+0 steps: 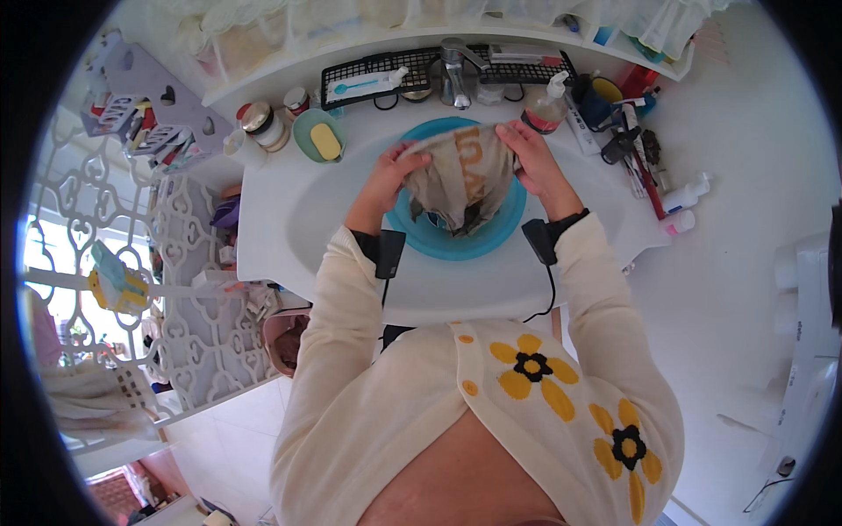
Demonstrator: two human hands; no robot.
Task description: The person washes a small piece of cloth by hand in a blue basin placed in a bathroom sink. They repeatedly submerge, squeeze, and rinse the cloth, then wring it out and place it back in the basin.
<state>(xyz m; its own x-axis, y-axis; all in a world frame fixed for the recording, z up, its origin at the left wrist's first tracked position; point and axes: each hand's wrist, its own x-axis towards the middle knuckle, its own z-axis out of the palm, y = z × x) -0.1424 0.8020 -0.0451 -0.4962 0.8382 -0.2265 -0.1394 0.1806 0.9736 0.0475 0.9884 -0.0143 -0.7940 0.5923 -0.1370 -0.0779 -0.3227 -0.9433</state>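
A grey-beige cloth [454, 171] with brown lettering hangs spread between my two hands. My left hand [393, 174] pinches its upper left edge, and my right hand [531, 154] grips the upper right corner. The cloth drapes down over a round blue plastic basin [454, 248], with its lower end bunched and darker. What the basin holds behind the cloth is mostly hidden. Under the basin is the white oval washbasin [322, 204]. Behind it rises a chrome faucet [454, 75].
Left on the counter, a green soap dish holds a yellow soap bar [325, 141] beside several jars [263, 123]. A pump bottle [546, 105], a dark cup [600, 102] and tubes stand right. A black wire rack [421, 79] flanks the faucet. A pink bin [283, 342] stands lower left.
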